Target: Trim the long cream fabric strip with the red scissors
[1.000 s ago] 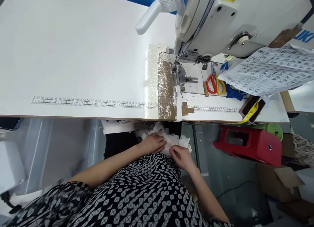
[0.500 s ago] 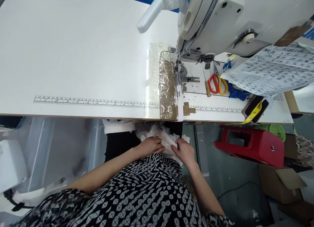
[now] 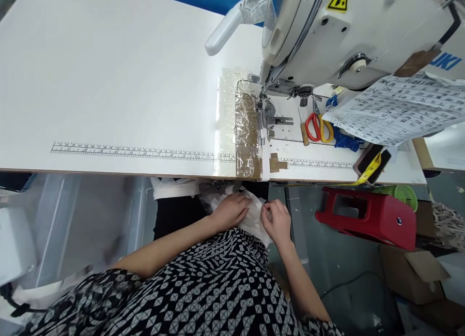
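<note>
White fabric [image 3: 250, 223] lies bunched in my lap, just below the table's front edge. My left hand [image 3: 232, 209] rests on it with the fingers curled together over the cloth. To its right, my right hand [image 3: 276, 220] pinches the fabric's edge between thumb and fingers. Past the table edge, the sewing machine [image 3: 312, 40] stands over its needle plate, with no cloth under the needle. Part of the fabric is hidden under my hands and the table edge.
The white table [image 3: 119, 84] carries a printed ruler. Red and yellow scissors [image 3: 313, 128], a wooden-handled awl [image 3: 304, 134] and a phone [image 3: 374, 165] lie right of the needle. A red stool [image 3: 394, 220] and cardboard boxes [image 3: 407, 273] are on the floor at right.
My left hand has moved slightly right and up over the fabric. My right hand has shifted a little right, its fingers pinched closer together. The head view has shifted slightly.
</note>
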Tool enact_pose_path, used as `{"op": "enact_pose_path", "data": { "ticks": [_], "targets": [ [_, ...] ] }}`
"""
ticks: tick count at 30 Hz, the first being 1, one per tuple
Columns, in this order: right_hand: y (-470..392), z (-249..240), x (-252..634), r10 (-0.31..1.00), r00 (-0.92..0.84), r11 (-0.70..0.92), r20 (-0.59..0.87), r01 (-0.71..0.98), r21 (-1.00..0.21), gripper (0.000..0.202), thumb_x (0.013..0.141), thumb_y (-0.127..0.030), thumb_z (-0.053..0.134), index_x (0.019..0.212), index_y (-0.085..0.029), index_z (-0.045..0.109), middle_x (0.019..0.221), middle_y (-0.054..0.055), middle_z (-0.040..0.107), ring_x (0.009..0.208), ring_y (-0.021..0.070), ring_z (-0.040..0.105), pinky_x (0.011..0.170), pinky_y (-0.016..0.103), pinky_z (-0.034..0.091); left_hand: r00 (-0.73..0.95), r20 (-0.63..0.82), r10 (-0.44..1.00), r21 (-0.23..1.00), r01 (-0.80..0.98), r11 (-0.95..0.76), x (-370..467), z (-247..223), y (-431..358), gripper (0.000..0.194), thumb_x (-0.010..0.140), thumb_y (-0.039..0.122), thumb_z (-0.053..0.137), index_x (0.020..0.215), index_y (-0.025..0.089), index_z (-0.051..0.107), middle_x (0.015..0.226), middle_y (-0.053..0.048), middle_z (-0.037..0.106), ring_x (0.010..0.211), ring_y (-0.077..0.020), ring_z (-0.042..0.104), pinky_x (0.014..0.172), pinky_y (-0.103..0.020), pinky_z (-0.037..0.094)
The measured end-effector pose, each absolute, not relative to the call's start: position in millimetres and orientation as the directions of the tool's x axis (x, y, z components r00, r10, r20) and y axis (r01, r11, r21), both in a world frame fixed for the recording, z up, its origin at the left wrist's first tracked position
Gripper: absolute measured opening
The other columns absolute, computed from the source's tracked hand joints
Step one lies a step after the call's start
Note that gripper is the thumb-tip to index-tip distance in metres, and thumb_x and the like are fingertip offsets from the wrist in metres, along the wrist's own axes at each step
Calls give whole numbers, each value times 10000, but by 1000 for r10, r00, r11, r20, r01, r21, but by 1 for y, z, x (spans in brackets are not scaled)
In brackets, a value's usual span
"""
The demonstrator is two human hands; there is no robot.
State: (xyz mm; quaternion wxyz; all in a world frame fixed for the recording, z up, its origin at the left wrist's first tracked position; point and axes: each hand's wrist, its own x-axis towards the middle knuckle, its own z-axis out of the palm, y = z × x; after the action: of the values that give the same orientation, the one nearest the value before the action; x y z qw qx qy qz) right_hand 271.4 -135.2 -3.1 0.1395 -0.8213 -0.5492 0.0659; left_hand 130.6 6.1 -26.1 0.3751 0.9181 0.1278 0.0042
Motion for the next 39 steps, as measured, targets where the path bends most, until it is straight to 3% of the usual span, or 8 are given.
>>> {"op": "enact_pose_path", "data": {
  "ticks": [3, 7, 14, 20, 27, 33, 36, 39],
  "targets": [
    [-134, 6, 264, 949, 312, -280, 46, 901, -332, 155, 943, -223, 444, 843, -181, 555, 840, 55, 586, 778, 177, 553, 715, 282, 419, 966, -145, 215, 750, 249, -613, 138, -12, 15, 387, 937, 188, 399, 1300, 193, 532, 1102, -86, 688, 993, -216, 638, 837, -310, 501],
    [-134, 17, 256, 972, 233, -215, 11, 912, -348, 192, 955, -223, 422, 826, -182, 558, 825, 53, 586, 724, 173, 551, 670, 283, 419, 935, -353, 33, 677, 279, -680, 149, -3, 24, 244, 888, 201, 495, 1058, 204, 670, 851, -62, 722, 798, -224, 676, 686, -269, 482],
    [-144, 22, 257, 982, 172, -189, -80, 909, -371, 144, 959, -253, 459, 883, -187, 562, 781, 19, 599, 680, 153, 580, 565, 255, 398, 881, -406, 243, 630, 463, -623, 141, -16, 20, 324, 901, 173, 405, 1118, 120, 640, 882, -152, 706, 822, -288, 669, 716, -338, 469],
    [-144, 19, 249, 973, 233, -220, 2, 919, -326, 142, 944, -185, 468, 885, -177, 597, 896, 65, 597, 864, 196, 561, 714, 288, 423, 849, -433, 303, 790, 519, -326, 138, -27, 17, 335, 923, 310, 400, 893, 145, 690, 829, -90, 704, 783, -233, 651, 714, -299, 456],
    [-134, 28, 239, 987, 139, -111, 76, 950, -293, 209, 932, -170, 472, 766, -175, 599, 739, 45, 556, 706, 177, 502, 635, 309, 381, 785, -514, 347, 855, 501, 135, 158, -18, 11, 210, 809, 309, 513, 707, 153, 610, 719, -31, 660, 697, -166, 616, 614, -232, 452],
    [-115, 74, 266, 886, 370, -174, 280, 823, -540, 147, 940, -171, 477, 978, -181, 619, 900, 78, 636, 881, 195, 570, 783, 333, 463, 801, -479, 360, 836, 290, 467, 158, 34, 14, 250, 916, 309, 320, 817, 177, 508, 610, -1, 596, 578, -127, 576, 620, -251, 487],
    [-98, 94, 280, 920, 379, -172, 96, 612, -772, 283, 990, -223, 391, 1184, -215, 597, 1162, 94, 633, 1140, 215, 547, 976, 398, 446, 932, -356, 72, 811, 270, 519, 150, 70, 25, 188, 921, 346, 415, 814, 196, 453, 465, 71, 472, 398, -87, 433, 442, -194, 380],
    [-82, 105, 286, 995, 83, -81, -52, 403, -912, 309, 1014, -315, 357, 1097, -206, 635, 1120, 65, 666, 1118, 197, 583, 1063, 412, 396, 951, -278, -137, 881, 309, 358, 137, 105, 47, 204, 901, 381, 500, 844, 184, 495, 542, 67, 495, 410, -75, 470, 401, -171, 367]
  ]
}}
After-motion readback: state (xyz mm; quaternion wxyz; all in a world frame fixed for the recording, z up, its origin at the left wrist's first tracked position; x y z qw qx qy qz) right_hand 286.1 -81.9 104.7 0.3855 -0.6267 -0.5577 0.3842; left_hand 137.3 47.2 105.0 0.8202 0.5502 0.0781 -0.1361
